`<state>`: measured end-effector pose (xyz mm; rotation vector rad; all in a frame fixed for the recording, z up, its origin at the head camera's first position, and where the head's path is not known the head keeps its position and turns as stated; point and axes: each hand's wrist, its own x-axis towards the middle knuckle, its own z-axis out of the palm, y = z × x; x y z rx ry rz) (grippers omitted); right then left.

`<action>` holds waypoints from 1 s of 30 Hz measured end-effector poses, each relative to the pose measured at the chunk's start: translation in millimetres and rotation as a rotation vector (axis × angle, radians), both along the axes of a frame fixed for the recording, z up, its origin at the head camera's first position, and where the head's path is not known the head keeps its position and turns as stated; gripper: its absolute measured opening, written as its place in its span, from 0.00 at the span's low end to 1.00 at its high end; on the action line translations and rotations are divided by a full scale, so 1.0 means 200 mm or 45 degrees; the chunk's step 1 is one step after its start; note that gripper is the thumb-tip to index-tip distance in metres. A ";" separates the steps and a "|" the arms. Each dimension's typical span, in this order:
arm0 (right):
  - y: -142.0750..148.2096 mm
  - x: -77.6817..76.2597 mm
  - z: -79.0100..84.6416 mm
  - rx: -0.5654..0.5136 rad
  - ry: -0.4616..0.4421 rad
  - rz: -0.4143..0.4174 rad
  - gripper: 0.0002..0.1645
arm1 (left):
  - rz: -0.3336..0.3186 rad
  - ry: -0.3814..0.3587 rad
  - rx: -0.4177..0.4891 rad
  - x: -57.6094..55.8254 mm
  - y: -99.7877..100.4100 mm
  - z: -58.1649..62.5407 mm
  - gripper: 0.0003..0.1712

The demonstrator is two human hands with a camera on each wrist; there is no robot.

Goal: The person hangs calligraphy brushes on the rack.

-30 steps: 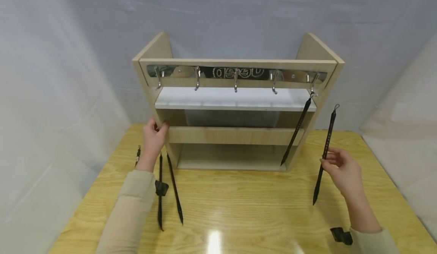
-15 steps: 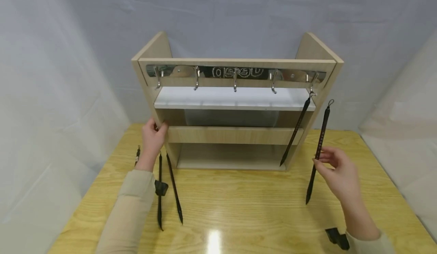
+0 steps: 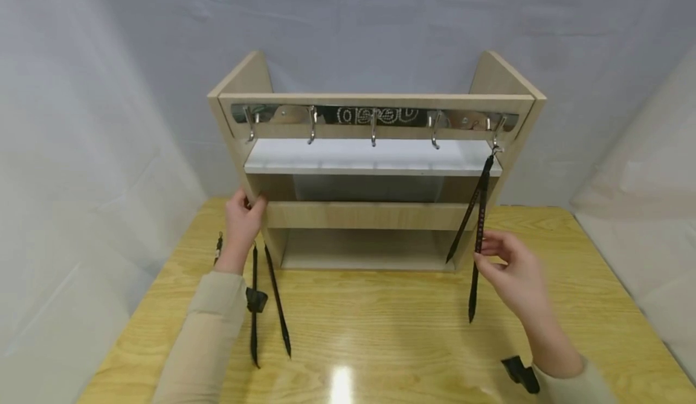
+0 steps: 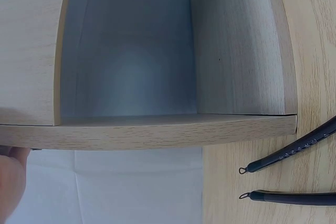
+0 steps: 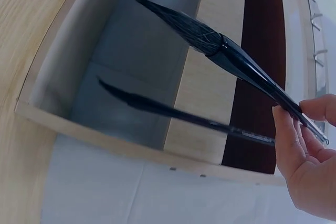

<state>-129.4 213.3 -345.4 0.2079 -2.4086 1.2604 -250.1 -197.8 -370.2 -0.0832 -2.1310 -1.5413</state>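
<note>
Wood-grain desk [image 3: 348,313], one unit, backed by pale sheeting [image 3: 380,23]. One wooden rack [image 3: 375,215] stands upright on it, fitted with one metal strip [image 3: 337,114] bearing five hooks [image 3: 373,127]. Hands are apart. Left hand [image 3: 243,220]: clamped on the edge of the rack's left side. Right hand [image 3: 513,271]: thumb and fingers pinch one black brush [image 3: 481,217], raised off the desk, tip down, before the rack's right side. One hung brush [image 3: 466,223] is suspended, tilted, from the rightmost hook; upper ends of both overlap, so contact cannot be determined. Two loose brushes [image 3: 278,300] lie near the left forearm [image 3: 198,349]. One further looped item [image 3: 219,247] is partly hidden beside it.
</note>
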 end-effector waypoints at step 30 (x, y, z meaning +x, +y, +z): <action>-0.18 -0.08 0.06 0.099 -0.018 0.164 0.18 | 0.004 -0.019 -0.002 0.04 0.03 0.05 0.14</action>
